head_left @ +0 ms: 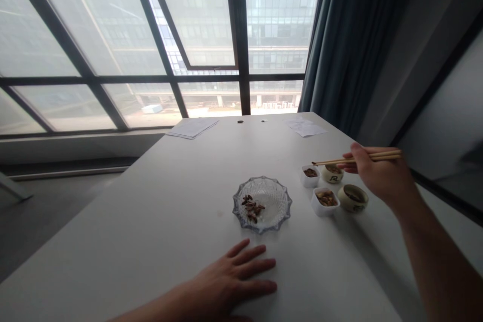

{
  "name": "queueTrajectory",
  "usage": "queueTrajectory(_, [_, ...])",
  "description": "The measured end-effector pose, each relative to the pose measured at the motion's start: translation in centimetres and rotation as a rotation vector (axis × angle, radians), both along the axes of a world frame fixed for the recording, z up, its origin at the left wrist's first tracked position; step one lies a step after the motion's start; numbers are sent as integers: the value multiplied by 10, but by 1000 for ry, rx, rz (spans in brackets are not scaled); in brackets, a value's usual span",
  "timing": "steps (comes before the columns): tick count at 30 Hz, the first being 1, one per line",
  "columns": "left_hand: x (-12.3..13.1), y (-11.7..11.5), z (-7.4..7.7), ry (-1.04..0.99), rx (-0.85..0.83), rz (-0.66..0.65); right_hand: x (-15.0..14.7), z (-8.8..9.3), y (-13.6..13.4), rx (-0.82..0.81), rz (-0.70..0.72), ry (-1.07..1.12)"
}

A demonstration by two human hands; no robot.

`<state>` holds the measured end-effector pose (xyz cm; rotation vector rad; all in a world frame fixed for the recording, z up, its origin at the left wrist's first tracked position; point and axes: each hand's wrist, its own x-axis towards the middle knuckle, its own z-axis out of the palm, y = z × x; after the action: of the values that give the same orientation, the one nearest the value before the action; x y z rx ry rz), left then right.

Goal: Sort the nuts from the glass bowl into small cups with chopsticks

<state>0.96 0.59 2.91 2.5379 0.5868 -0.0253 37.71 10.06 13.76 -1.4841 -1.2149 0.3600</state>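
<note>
My right hand point(372, 168) is closed around a pair of chopsticks point(377, 156). Their tips hover just above a small white cup point(310, 176) of dark brown pieces, with a small dark piece at the tips. Beside it stand a cream bowl point(334, 177) with a dark character on it, partly behind my fingers, a white cup point(325, 204) of yellowish-brown pieces, and a second cream bowl point(353, 199) with dark contents. A scalloped glass dish point(277, 216) holds several brown pieces on its left side. My left hand point(236, 274) lies flat on the table, fingers spread, nearest that dish.
The white table point(169, 221) reaches toward the large windows. Paper sheets point(193, 128) lie at its far left corner, and more papers point(305, 127) at the far right. Two small round spots or holes are near the back edge. A dark curtain point(350, 35) hangs behind the right side.
</note>
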Motion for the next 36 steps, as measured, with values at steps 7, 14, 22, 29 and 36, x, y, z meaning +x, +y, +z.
queueTrajectory(7, [-1,1,-2,-23,21,-7,13,-28,22,7,91,-150])
queueTrajectory(14, [-1,-1,-2,12,-3,0,-3,-18,11,60,133,-4])
queueTrajectory(22, [-1,0,-2,-51,-20,-2,-48,-27,-6,-116,538,122])
queueTrajectory(29, [0,-1,0,-31,-24,-8,-73,-41,-16,-330,746,67])
queueTrajectory(36, [1,0,0,-18,-17,0,-85,-44,-20,-356,751,178])
